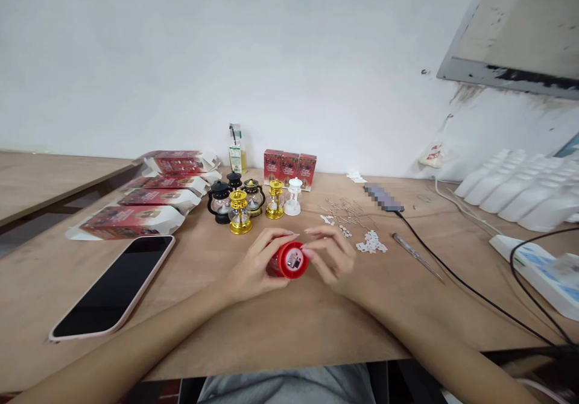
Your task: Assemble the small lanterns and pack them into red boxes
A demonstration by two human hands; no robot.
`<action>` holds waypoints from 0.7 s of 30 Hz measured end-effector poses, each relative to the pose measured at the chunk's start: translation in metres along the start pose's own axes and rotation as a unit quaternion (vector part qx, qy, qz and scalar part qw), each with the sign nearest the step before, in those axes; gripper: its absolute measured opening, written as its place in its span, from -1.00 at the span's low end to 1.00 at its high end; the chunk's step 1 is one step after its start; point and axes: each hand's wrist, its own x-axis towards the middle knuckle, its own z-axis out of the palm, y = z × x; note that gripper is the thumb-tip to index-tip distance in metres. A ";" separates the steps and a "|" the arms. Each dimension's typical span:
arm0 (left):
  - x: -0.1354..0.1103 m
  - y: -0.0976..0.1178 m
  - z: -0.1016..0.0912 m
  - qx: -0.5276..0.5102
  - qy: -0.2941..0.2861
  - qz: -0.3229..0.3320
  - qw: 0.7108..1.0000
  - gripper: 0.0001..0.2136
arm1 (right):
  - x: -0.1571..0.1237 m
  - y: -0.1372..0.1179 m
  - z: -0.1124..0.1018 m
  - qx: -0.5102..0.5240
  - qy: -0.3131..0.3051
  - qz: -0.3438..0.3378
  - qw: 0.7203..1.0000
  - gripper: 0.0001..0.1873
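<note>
My left hand (257, 262) is wrapped round a small red lantern (284, 266), tipped so that its underside faces me. Inside the red base ring is a pale round recess with small dark and metallic parts. At the right rim of the base, my right hand (338, 258) has its thumb and fingertips pinched close together, touching or almost touching it. Whether something small is between those fingertips is too fine to make out. Beyond my hands stand finished-looking lanterns: gold ones (240, 214), black ones (221, 202) and a white one (294, 197).
Right of my hands lie white plastic pieces (372, 242), button cells (345, 231), thin wire pieces (348, 211) and a screwdriver (418, 256). A phone (115, 289) and red boxes (131, 220) lie left. A cable runs to a power strip (534, 277); white bottle-like shapes (520, 190) line the right.
</note>
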 end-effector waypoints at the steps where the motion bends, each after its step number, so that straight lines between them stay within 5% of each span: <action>1: 0.000 0.001 0.000 0.001 0.000 -0.005 1.000 -0.39 | 0.002 0.008 -0.003 -0.042 0.010 0.010 0.999 -0.88; 3: -0.001 0.001 0.000 0.001 0.003 -0.007 1.000 -0.38 | 0.007 0.026 -0.010 -0.149 -0.016 0.063 0.987 -0.86; 6: -0.002 0.001 0.001 0.003 0.009 0.004 1.000 -0.40 | 0.011 0.048 -0.017 -0.264 -0.173 0.167 0.934 -0.84; 11: -0.005 -0.004 0.006 0.010 0.019 0.032 0.999 -0.41 | 0.008 0.054 -0.017 -0.290 -0.323 0.265 0.861 -0.75; 15: -0.006 -0.005 0.008 0.012 0.018 0.043 0.999 -0.40 | 0.004 0.050 -0.012 -0.306 -0.334 0.262 0.852 -0.73; 21: -0.007 -0.004 0.009 0.014 0.012 0.049 0.999 -0.40 | 0.005 0.051 -0.010 -0.202 -0.320 0.292 0.878 -0.86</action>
